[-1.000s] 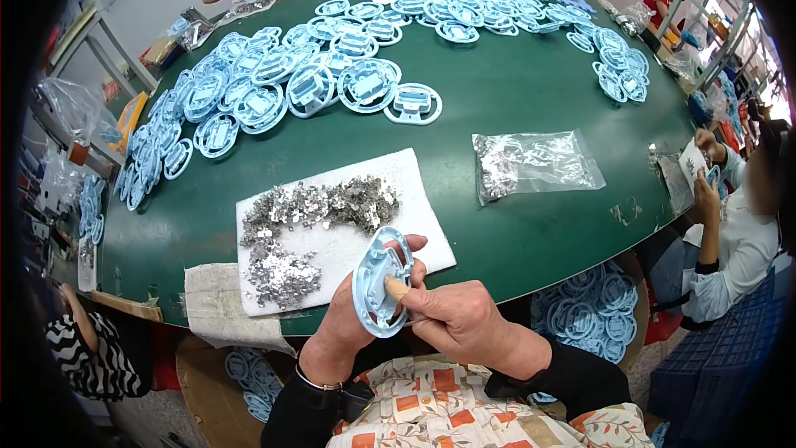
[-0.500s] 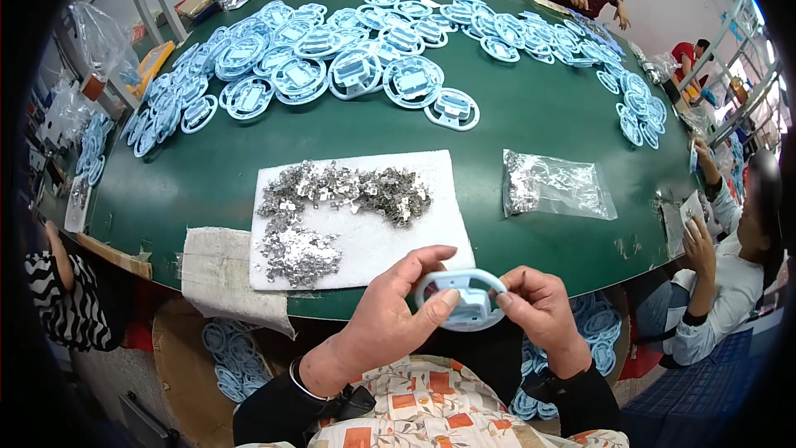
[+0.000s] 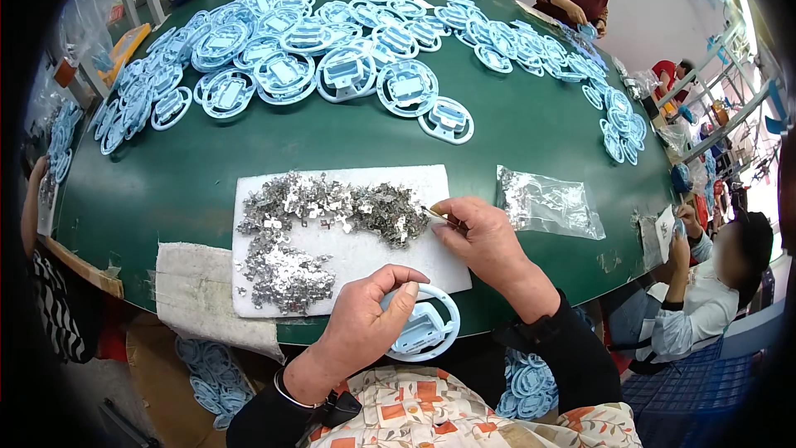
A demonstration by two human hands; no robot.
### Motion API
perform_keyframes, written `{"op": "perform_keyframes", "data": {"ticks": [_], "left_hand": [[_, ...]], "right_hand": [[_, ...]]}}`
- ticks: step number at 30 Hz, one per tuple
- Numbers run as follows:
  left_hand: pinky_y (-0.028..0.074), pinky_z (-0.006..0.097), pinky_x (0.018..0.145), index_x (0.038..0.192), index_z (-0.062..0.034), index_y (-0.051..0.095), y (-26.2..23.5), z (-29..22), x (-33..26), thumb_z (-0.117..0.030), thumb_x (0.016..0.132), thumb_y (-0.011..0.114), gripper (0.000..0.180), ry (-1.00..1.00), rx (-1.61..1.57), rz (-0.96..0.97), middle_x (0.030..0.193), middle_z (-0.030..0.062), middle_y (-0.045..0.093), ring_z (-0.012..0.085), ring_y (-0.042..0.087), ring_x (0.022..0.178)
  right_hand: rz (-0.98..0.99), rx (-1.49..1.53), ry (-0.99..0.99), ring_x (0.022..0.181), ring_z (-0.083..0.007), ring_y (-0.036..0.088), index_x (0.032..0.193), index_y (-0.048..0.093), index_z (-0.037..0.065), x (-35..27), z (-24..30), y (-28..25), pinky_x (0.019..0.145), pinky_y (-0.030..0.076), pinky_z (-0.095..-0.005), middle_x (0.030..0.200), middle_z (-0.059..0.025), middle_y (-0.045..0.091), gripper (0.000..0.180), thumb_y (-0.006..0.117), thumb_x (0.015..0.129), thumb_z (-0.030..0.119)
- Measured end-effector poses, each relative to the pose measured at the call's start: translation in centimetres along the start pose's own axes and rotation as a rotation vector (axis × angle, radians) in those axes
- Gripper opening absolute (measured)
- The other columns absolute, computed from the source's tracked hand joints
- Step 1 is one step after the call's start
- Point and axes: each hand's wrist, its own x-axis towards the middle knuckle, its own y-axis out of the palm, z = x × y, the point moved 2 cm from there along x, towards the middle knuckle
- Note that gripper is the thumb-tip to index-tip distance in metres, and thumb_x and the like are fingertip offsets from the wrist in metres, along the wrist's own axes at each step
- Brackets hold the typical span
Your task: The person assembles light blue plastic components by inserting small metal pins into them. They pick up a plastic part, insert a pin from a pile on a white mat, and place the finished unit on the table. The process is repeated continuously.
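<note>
My left hand [image 3: 362, 319] is closed on a light blue plastic toy steering wheel [image 3: 427, 328], thumb on top, over the table's near edge. The wheel is a ring with a boxy recessed middle. My right hand [image 3: 489, 241] reaches to the right end of a heap of small silvery metal clips [image 3: 385, 214]. Thumb and forefinger are pinched there, with a thin dark thing between them too small to name. The clips lie in a bent heap on a white foam sheet [image 3: 365, 282].
Many similar blue wheels [image 3: 286, 70] cover the far side of the green table [image 3: 332, 145]. A clear bag of metal parts [image 3: 547, 203] lies right of the foam, a greyish cloth pad [image 3: 215, 299] left. Co-workers sit around the table, one [image 3: 696, 274] at the right. More wheels [image 3: 211, 382] lie below the edge.
My right hand has let go of the wheel and moved up to the clip heap, fingers pinched. My left hand has shifted slightly left and down with the wheel, whose middle now shows.
</note>
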Motion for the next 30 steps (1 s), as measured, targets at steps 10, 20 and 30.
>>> {"op": "perform_keyframes", "data": {"ticks": [10, 20, 30], "left_hand": [[0.049, 0.023, 0.066, 0.111, 0.0014, 0.068, -0.3, 0.0, -0.3, -0.017, 0.101, 0.059, 0.022, 0.037, 0.067, 0.012, 0.084, 0.0038, 0.071, 0.0047, 0.060, 0.075], [0.050, 0.023, 0.067, 0.110, 0.0028, 0.068, -0.2, 0.0, -0.3, -0.016, 0.101, 0.059, 0.022, 0.016, 0.061, 0.008, 0.085, 0.0047, 0.072, 0.0048, 0.062, 0.076], [0.051, 0.022, 0.070, 0.110, 0.0035, 0.067, 0.0, 0.1, -0.2, -0.016, 0.102, 0.059, 0.023, 0.012, 0.061, 0.013, 0.087, 0.0044, 0.072, 0.0049, 0.062, 0.078]], "right_hand": [[0.103, -0.078, 0.090, 0.072, -0.0303, 0.068, 0.094, 0.070, 0.005, 0.1, -0.1, -0.3, 0.065, 0.053, -0.0400, 0.081, -0.0131, 0.067, 0.012, 0.070, 0.086, 0.013], [0.099, -0.203, 0.068, 0.073, -0.0317, 0.069, 0.094, 0.070, 0.006, 0.4, 0.2, -0.5, 0.065, 0.054, -0.0396, 0.082, -0.0131, 0.069, 0.012, 0.070, 0.087, 0.015], [0.026, -0.100, -0.026, 0.077, -0.0317, 0.070, 0.100, 0.069, 0.007, 0.8, -0.1, -0.2, 0.067, 0.055, -0.0405, 0.087, -0.0127, 0.071, 0.014, 0.069, 0.088, 0.014]]}}
